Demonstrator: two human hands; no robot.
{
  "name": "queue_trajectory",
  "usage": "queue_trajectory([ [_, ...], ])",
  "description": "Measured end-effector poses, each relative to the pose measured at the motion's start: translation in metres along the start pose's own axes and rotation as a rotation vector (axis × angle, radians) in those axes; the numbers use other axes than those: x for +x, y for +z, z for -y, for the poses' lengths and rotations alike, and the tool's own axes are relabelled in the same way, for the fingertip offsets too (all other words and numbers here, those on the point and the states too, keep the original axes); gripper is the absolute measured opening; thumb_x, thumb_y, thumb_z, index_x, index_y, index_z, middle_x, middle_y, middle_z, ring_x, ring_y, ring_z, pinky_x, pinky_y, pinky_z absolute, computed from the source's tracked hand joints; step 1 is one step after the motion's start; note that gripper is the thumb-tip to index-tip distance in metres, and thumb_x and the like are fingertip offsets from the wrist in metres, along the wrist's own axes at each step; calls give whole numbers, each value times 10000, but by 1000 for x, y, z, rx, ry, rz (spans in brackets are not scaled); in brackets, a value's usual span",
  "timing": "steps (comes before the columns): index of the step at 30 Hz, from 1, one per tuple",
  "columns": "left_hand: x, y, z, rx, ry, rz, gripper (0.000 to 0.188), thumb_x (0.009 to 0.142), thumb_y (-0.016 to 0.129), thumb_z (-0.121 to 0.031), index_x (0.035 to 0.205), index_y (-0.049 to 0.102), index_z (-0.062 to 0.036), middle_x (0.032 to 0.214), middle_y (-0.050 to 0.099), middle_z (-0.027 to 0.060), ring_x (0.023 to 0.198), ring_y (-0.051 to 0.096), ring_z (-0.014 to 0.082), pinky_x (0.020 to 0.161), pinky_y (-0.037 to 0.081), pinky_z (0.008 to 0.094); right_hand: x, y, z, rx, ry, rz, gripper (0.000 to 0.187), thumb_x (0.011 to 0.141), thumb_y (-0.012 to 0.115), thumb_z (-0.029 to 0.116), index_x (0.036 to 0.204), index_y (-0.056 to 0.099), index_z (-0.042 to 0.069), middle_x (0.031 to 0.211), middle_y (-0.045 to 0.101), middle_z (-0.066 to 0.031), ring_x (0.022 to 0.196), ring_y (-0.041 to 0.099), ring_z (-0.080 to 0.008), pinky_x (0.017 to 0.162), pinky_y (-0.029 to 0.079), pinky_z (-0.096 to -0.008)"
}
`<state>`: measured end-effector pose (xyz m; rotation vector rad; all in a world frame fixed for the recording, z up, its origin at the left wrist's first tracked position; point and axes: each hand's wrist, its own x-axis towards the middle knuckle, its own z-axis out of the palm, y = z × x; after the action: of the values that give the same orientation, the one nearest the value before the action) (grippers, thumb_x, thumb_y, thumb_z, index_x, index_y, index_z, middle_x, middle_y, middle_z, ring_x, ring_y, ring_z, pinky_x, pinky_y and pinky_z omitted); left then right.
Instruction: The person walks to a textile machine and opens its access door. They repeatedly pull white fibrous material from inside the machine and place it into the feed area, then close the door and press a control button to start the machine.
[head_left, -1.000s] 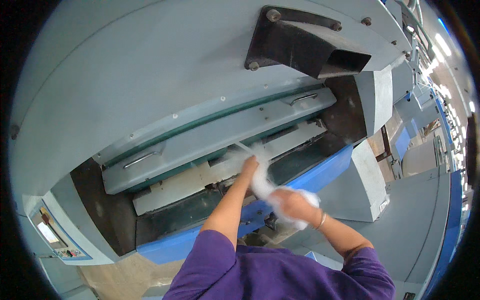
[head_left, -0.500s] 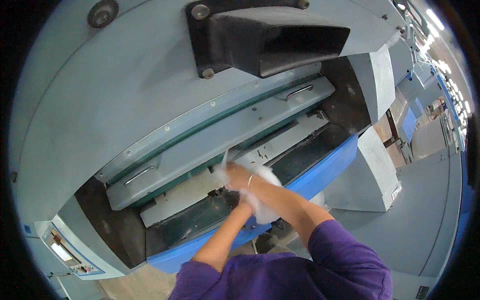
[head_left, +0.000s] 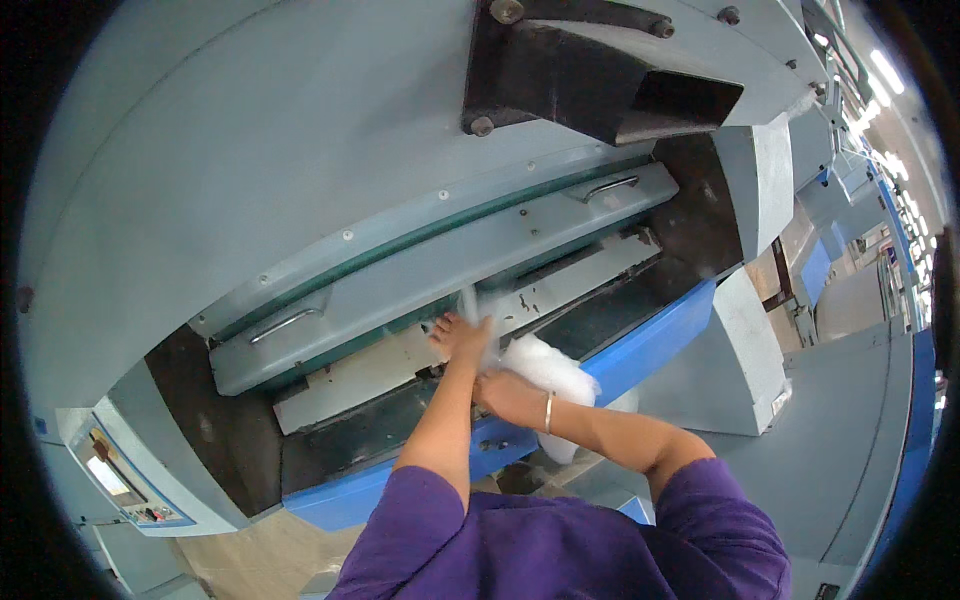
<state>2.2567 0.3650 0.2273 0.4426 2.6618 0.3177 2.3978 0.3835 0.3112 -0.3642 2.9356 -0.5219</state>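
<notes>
My left hand (head_left: 462, 338) reaches up to the narrow opening of a large grey-blue machine (head_left: 300, 180), just below its long grey cover panel (head_left: 440, 270). Its fingers are closed on a thin wisp of white fibre (head_left: 469, 298) coming out of the slot. Just below it, my right hand (head_left: 503, 393), with a thin bangle at the wrist, grips a fluffy clump of white fibre (head_left: 548, 368). The clump hangs in front of the blue lower panel (head_left: 650, 340). The two hands nearly touch.
A dark metal chute (head_left: 600, 75) juts out above the opening. A small control panel (head_left: 125, 485) sits at the lower left corner of the machine. A grey box-shaped housing (head_left: 745, 370) stands to the right, with more machines in a row behind it.
My right hand has come up from lower right with the fibre clump to just under the left hand. The view has shifted along the machine.
</notes>
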Motion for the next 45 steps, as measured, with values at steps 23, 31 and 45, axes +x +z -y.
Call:
queue_trajectory([
  [23, 42, 7, 29, -1679, -521, 599, 292, 881, 517, -191, 1131, 505, -42, 1144, 557, 141, 1061, 538, 271, 889, 455, 485, -45, -68, -5, -479, 0, -51, 112, 693, 579, 138, 770, 625, 71, 819, 581, -78, 764, 579, -231, 606, 477, -349],
  [31, 18, 30, -70, -1761, -149, 489, 291, 889, 505, -184, 1144, 501, -44, 1046, 605, 121, 810, 631, 251, 651, 556, 392, -186, -80, 26, -365, 396, 146, 294, 741, 542, 124, 1025, 569, 52, 1096, 532, -140, 961, 555, -274, 801, 471, -385],
  [45, -105, 11, -100, 59, 864, 249, 200, 758, 528, -144, 826, 661, -11, 899, 653, 202, 854, 625, 343, 841, 417, 504, -110, -86, -220, 473, 800, -237, 797, 779, 662, 480, 1320, 404, -44, 1374, 395, -236, 1281, 372, -357, 1053, 316, -374],
])
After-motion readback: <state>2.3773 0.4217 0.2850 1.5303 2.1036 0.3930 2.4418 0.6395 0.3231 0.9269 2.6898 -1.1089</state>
